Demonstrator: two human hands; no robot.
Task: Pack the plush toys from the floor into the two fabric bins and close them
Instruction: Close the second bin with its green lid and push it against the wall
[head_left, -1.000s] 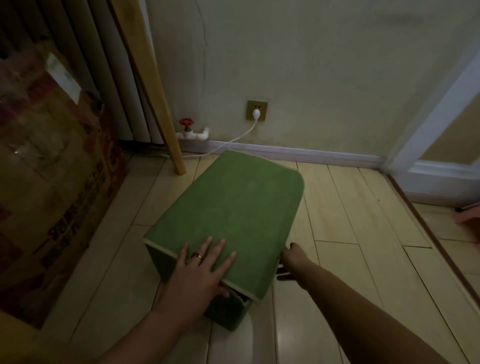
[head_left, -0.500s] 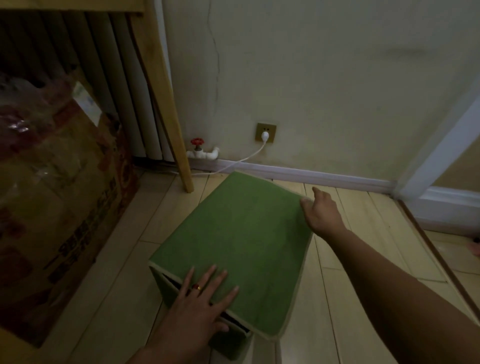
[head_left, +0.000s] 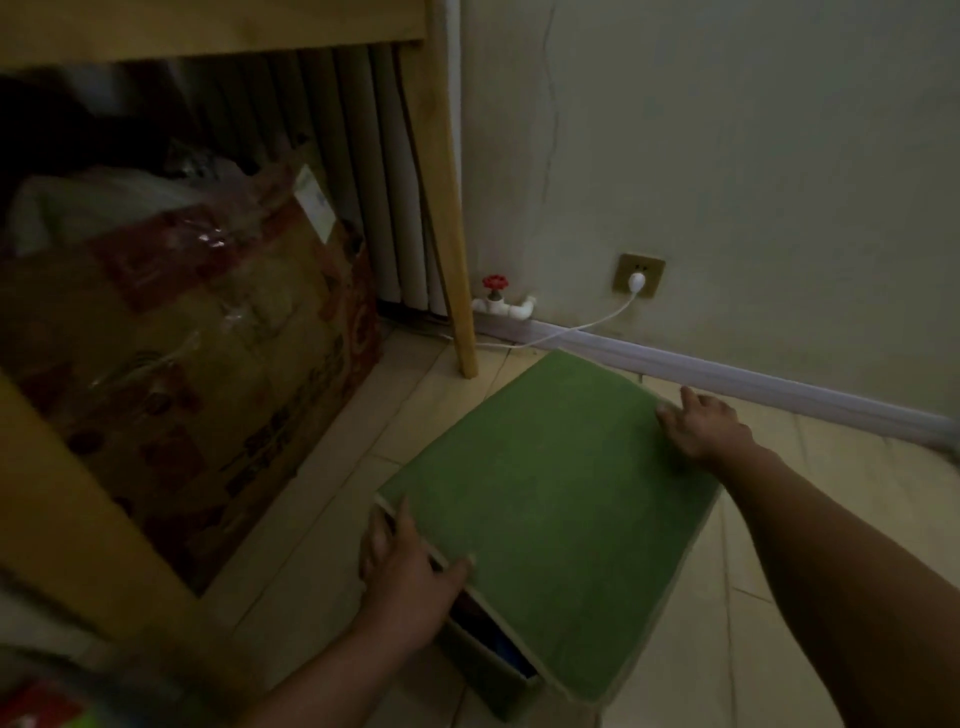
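Note:
A green fabric bin (head_left: 550, 499) stands on the wooden floor with its flat green lid laid over the top. The lid sits slightly askew, leaving a dark gap along the near left edge where the inside shows dimly. My left hand (head_left: 402, 566) grips the lid's near left edge, thumb on top and fingers spread over the side. My right hand (head_left: 698, 421) rests flat on the lid's far right corner, fingers apart. No plush toy is clearly visible, and a second bin is out of view.
A large cardboard box (head_left: 171, 353) wrapped in plastic sits left, under a wooden table whose legs (head_left: 447, 208) stand close to the bin. Behind are a radiator (head_left: 384, 182), a red valve (head_left: 494, 283), a wall socket (head_left: 638, 274) with white cable, and the baseboard (head_left: 779, 384).
The camera has swung left and down. My left hand slid from the lid's top to its near left edge. My right hand moved from the near corner to the far right corner.

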